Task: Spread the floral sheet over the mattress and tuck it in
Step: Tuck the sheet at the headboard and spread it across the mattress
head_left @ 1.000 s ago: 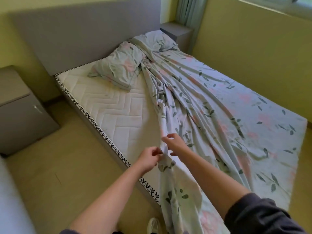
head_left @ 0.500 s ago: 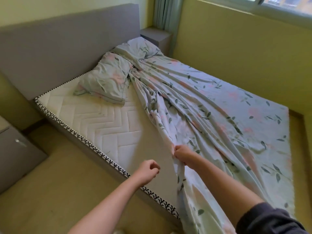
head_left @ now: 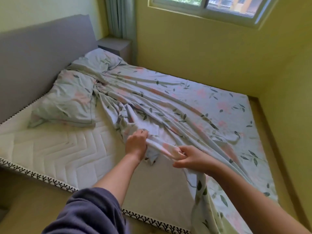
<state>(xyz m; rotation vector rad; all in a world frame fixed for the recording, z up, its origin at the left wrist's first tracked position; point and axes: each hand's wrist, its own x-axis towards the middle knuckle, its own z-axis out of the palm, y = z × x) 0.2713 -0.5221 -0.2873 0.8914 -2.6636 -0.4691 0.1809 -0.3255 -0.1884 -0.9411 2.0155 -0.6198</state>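
**Sheet edge gripped by both hands**

The floral sheet (head_left: 194,105) is bunched across the mattress's (head_left: 55,149) far half, the near side left bare. Its gathered edge is clenched by the left hand (head_left: 136,144) and pinched by the right hand (head_left: 190,159).

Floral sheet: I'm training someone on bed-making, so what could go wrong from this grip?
1. Both hands, left hand and right hand, pinch the bunched edge of the floral sheet close together; pulling from there may drag a narrow ridge rather than spread it.
2. The near pillow lies beside the folds and could get caught and shifted.
3. The bare mattress side is wide; the sheet may come up short.
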